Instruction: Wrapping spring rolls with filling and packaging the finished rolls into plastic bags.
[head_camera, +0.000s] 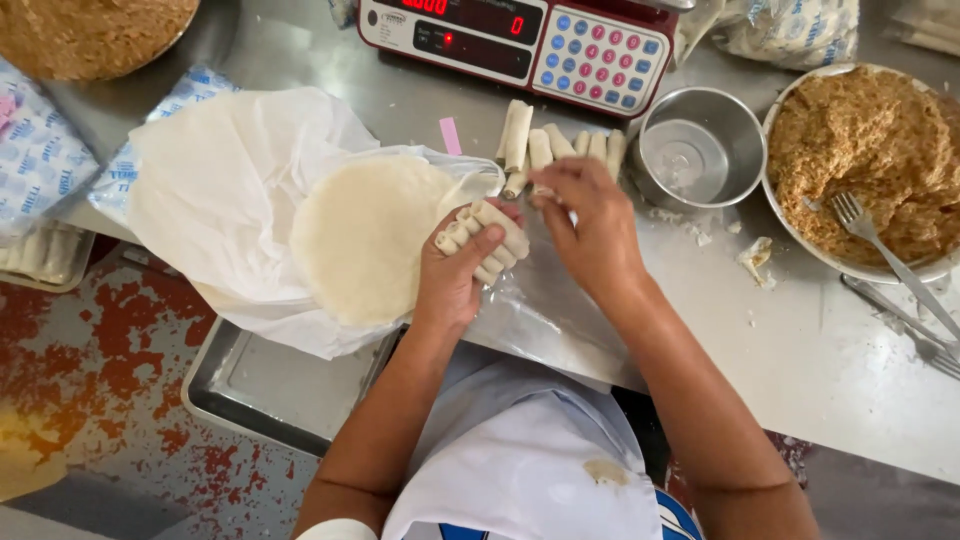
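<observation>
At the centre of the frame, over a scuffed stainless-steel worktable (800, 360), the person's left hand (455, 275) is curled shut around a small bundle of pale, thin rolled pastry sticks (485, 240), their ends poking out past the knuckles. The right hand (590, 225) is just beside it, palm down, its fingertips pinched together at the near end of a short row of finished pale pastry rolls (560, 148) lying on the table; whether it actually grips one of them cannot be told.

Left of the hands, a round stack of thin off-white pastry wrappers (365, 235) rests on a crumpled white plastic sheet (215, 180), and the left hand touches its right edge.

At the top of the frame stands a red electronic weighing scale with a coloured keypad (520, 40), directly behind the row of rolls. To its right is a small round steel cup (700, 150), and at the right edge a wide metal bowl (800, 245) of brown crumbly filling with a steel fork (880, 245) resting in it.

In the lower left, an empty rectangular metal tray (280, 385) sits lower than the tabletop, over a floor of worn red paint (90, 350).
</observation>
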